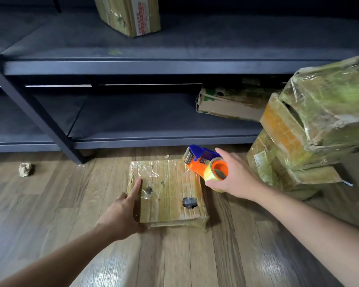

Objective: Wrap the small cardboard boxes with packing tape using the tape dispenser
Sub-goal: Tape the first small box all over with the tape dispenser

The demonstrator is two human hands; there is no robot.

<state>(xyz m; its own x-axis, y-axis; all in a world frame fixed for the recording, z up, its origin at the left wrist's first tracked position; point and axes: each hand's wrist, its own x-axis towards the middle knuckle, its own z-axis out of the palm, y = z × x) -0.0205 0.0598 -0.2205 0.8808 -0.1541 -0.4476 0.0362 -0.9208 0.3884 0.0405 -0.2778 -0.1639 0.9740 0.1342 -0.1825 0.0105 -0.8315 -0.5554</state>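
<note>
A flat small cardboard box lies on the wooden floor, covered in shiny clear tape, with two dark holes in its top. My left hand rests against its left edge, a straight finger lying on the top. My right hand grips an orange and blue tape dispenser with a yellowish tape roll, held just above the box's far right corner. A strip of tape runs from the dispenser to that corner.
A stack of tape-wrapped boxes stands at the right. Dark metal shelving runs behind, with a box on the upper shelf and a worn one on the lower. A crumpled paper ball lies at the left.
</note>
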